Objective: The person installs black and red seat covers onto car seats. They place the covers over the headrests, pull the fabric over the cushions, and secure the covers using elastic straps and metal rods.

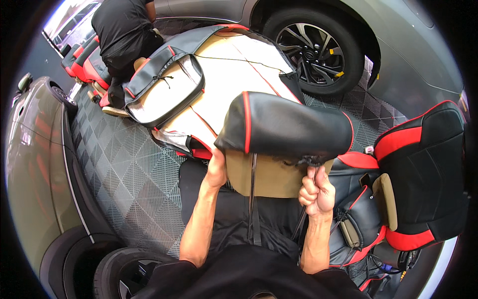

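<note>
In front of me is a tan headrest (pixel 271 182) with a black cover (pixel 296 124) with red piping over its upper part. Two dark posts extend from it toward my body; the left post (pixel 252 194) shows clearly. My left hand (pixel 216 169) grips the headrest's left side, thumb in front and fingers mostly hidden behind. On the right, my right hand (pixel 317 192) is closed at the cover's bunched lower edge, in line with the second post. Its fingertips press together there; exactly how much cover they pinch is hard to see.
Beyond lies a large seat cover (pixel 224 60), pale inside out. Black-and-red seat parts (pixel 418 174) stand at my right. A person in black (pixel 124 40) bends at far left. Cars flank me: a grey one with a wheel (pixel 311 52) ahead and another car (pixel 37 149) on the left.
</note>
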`<state>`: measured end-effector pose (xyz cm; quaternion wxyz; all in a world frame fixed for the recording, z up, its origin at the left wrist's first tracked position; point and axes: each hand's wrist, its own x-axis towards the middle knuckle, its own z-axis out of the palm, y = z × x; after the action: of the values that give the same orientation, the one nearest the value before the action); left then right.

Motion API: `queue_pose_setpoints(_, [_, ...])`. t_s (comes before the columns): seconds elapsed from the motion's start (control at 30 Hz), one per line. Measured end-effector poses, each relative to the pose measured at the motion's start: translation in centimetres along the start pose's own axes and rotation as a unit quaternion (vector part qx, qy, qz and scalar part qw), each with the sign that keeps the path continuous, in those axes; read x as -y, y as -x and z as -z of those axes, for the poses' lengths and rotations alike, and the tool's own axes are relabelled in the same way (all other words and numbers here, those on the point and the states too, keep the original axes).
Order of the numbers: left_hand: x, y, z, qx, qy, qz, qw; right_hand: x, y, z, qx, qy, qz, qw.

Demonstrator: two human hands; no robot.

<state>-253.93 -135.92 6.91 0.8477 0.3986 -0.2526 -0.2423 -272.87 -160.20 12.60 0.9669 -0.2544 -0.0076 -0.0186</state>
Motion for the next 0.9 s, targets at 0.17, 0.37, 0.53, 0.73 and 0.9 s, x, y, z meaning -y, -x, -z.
queue_pose_setpoints(0.17, [1.4,0.3,-1.6,-0.16,-0.228,-0.083,0.957,-0.5,-0.5,0.6,-0.08,0.037,0.038,0.995])
queue_pose_setpoints(0.37, [2.5,2.2,-1.2,-0.202,-0.368,-0.035,0.907,-0.6,-0.5,0.8,-0.179,0.046,0.058,0.981])
queue_pose_setpoints(0.53, [5.6,5.9,-1.4,-0.217,-0.323,0.105,0.915,-0.5,-1.1,1.3,-0.21,-0.137,-0.037,0.967])
queue_pose_setpoints(0.73, [7.3,5.7,-1.1,-0.18,-0.183,-0.03,0.966,-0.5,-1.8,2.3,-0.232,0.001,0.024,0.972])
queue_pose_setpoints(0.9, [9.8,4.1,-3.2,-0.251,-0.109,0.089,0.958,0.0,-3.0,4.2,-0.232,0.077,0.064,0.968])
